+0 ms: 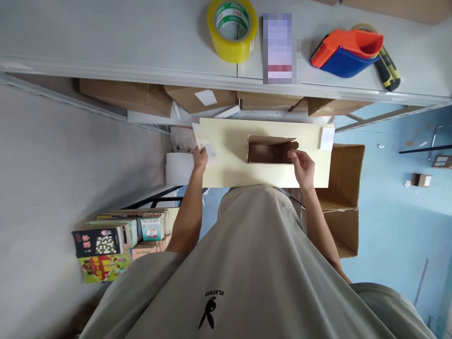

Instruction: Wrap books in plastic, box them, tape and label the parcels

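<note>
Left hand pinches a paper; right hand grips small box edge.

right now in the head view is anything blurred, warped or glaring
Head view: a pixelated patch masks something on the table; the table edge bows from wide-angle distortion; light is soft and even, with a faint shadow beside the tape roll and no hard glare; the left hand, right hand and cardboard box are reasonably sharp; the books look slightly soft.

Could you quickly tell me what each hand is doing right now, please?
Left hand: closed on the left edge of the pale flat carton.
Right hand: gripping the carton's small open brown box section.
</note>
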A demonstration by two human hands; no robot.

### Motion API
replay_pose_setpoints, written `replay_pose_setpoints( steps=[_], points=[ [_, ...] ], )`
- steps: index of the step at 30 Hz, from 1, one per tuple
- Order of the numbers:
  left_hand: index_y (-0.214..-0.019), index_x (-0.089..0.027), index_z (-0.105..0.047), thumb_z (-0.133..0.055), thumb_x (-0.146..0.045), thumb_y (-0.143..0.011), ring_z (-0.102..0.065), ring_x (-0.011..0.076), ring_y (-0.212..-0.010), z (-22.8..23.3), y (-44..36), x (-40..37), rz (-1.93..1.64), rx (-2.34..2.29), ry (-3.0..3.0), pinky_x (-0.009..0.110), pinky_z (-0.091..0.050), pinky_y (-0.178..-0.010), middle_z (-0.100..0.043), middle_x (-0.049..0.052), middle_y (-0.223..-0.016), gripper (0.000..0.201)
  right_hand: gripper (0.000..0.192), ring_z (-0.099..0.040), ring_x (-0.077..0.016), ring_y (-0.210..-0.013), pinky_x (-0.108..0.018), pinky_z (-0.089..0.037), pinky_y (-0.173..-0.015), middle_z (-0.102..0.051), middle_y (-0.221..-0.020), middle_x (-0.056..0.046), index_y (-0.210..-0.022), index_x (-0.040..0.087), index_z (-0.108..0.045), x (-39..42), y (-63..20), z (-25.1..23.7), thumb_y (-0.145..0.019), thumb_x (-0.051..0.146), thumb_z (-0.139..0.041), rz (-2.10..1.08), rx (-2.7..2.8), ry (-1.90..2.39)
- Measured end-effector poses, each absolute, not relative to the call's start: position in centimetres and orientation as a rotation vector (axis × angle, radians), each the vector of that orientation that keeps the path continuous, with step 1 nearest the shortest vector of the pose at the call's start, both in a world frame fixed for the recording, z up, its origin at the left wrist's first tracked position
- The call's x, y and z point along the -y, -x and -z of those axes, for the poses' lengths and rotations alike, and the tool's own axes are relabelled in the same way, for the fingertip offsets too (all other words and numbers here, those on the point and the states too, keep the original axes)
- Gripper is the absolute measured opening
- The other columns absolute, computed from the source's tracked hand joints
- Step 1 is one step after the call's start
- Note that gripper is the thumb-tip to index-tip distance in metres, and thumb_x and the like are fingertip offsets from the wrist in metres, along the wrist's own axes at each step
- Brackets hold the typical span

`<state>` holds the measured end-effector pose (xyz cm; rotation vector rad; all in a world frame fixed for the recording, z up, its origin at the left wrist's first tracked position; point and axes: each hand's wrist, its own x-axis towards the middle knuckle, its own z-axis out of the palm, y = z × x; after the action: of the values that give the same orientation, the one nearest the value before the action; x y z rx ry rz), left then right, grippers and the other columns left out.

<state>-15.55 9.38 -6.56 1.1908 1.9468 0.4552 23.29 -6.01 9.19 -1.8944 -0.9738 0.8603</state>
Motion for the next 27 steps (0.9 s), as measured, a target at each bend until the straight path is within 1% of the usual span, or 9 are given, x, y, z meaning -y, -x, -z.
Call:
replay_pose_setpoints(
  steps=[3,6,9,13,17,20,22,25,27],
  points=[
    [-0.133,-0.02,-0.072,-0.079,-0.07,-0.102,-0.082,0.0334,-0.139,3.8,15.3,-6.5,-0.73,-1.755,-0.893,0.046,-0.068,-0.122,-0.086,0.021,-0.142,0.06,0.075,-0.089,-0.0319,-0.123,-0.051,-0.073,-0.114,-0.092,-0.128,-0.015,-0.126,0.026,-0.086,4.0,-20.4,-11.1,-0.104,0.096,-0.07,-1.022,1.045,1.738],
    [-0.125,-0.024,-0.076,-0.092,-0.084,-0.086,-0.087,0.0357,-0.132,-0.5,12.8,-2.8,-0.975,-1.469,-0.78,0.046,-0.072,-0.115,-0.088,0.016,-0.138,0.074,0.064,-0.09,-0.0305,-0.125,-0.049,-0.074,-0.115,-0.093,-0.131,-0.011,-0.127,0.028,-0.089,2.8,-17.1,-13.5,-0.111,0.087,-0.069,-1.152,1.142,1.546],
    [-0.127,-0.024,-0.08,-0.09,-0.086,-0.091,-0.087,0.0364,-0.133,-5.2,9.1,0.1,-1.051,-1.389,-0.852,0.047,-0.073,-0.114,-0.09,0.014,-0.135,0.072,0.055,-0.09,-0.0306,-0.126,-0.051,-0.074,-0.119,-0.092,-0.134,-0.007,-0.134,0.031,-0.091,2.2,-14.9,-15.0,-0.113,0.078,-0.072,-1.144,1.267,1.521],
    [-0.128,-0.025,-0.082,-0.088,-0.085,-0.098,-0.086,0.0369,-0.137,-9.4,3.9,2.3,-1.053,-1.333,-0.921,0.048,-0.074,-0.116,-0.09,0.011,-0.133,0.067,0.049,-0.092,-0.0328,-0.114,-0.054,-0.076,-0.116,-0.094,-0.12,-0.006,-0.134,0.031,-0.093,1.8,-15.4,-15.2,-0.108,0.072,-0.083,-1.08,1.313,1.631],
    [-0.134,-0.025,-0.082,-0.088,-0.084,-0.1,-0.084,0.0399,-0.142,-10.3,-0.1,3.4,-1.026,-1.261,-0.872,0.052,-0.074,-0.118,-0.089,0.012,-0.135,0.068,0.06,-0.092,-0.0331,-0.114,-0.054,-0.076,-0.116,-0.094,-0.12,-0.01,-0.128,0.025,-0.092,2.0,-18.5,-14.2,-0.101,0.078,-0.089,-1.13,1.18,1.621],
    [-0.133,-0.024,-0.082,-0.089,-0.085,-0.098,-0.083,0.0424,-0.144,-10.2,-2.1,3.4,-0.991,-1.232,-0.883,0.055,-0.073,-0.12,-0.089,0.014,-0.135,0.071,0.066,-0.091,-0.0317,-0.111,-0.051,-0.078,-0.109,-0.093,-0.122,-0.011,-0.13,0.021,-0.091,2.4,-21.2,-13.5,-0.098,0.079,-0.092,-1.189,1.1,1.563],
    [-0.138,-0.024,-0.082,-0.091,-0.083,-0.098,-0.08,0.0419,-0.148,-10.5,-2.8,2.8,-1.025,-1.218,-0.968,0.055,-0.071,-0.125,-0.088,0.014,-0.143,0.072,0.058,-0.09,-0.0297,-0.111,-0.049,-0.078,-0.107,-0.093,-0.123,-0.009,-0.13,0.024,-0.091,2.6,-23.1,-13.3,-0.102,0.075,-0.089,-1.155,1.122,1.552],
    [-0.15,-0.03,-0.08,-0.088,-0.08,-0.102,-0.078,0.0377,-0.154,-11.6,-2.9,1.5,-1.177,-1.233,-1.097,0.054,-0.065,-0.133,-0.083,0.01,-0.159,0.07,0.046,-0.088,-0.0295,-0.122,-0.048,-0.077,-0.11,-0.091,-0.128,-0.006,-0.133,0.029,-0.091,2.5,-25.8,-14.0,-0.111,0.068,-0.081,-1.005,1.235,1.574],
    [-0.148,-0.032,-0.082,-0.084,-0.078,-0.106,-0.079,0.0363,-0.153,-12.3,-2.7,0.8,-1.218,-1.253,-1.11,0.056,-0.065,-0.134,-0.085,0.007,-0.155,0.062,0.042,-0.087,-0.0295,-0.125,-0.047,-0.076,-0.111,-0.09,-0.129,-0.005,-0.135,0.031,-0.091,2.1,-27.4,-14.7,-0.114,0.065,-0.077,-0.894,1.312,1.587]
  ],
)
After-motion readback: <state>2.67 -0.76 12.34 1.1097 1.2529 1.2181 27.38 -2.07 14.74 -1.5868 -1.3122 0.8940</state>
